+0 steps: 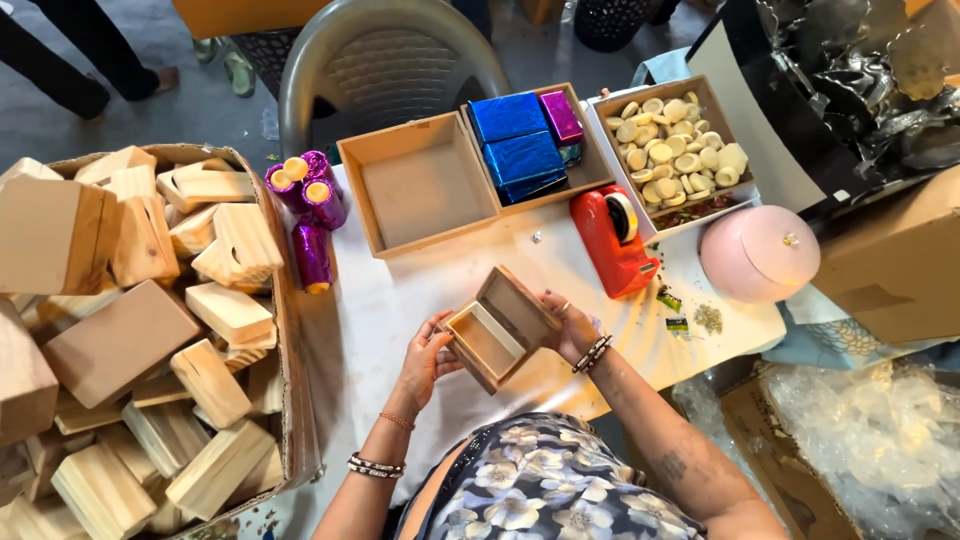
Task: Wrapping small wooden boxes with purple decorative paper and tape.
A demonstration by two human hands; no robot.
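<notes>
A small open wooden box [497,328] is held tilted above the white desk [380,300], close to the person's body. The left hand [425,362] is closed around its lower left corner, and the right hand [572,325] is closed on its right side. Just beyond, on the desk, stand an empty brown tray [418,183], a tray of blue and purple foil-wrapped blocks [523,145], a red tape dispenser [614,239] and a tray of pale round pieces [675,150]. At the left a carton [290,330] holds many wooden blocks, with purple foil rolls [310,205] beside it.
</notes>
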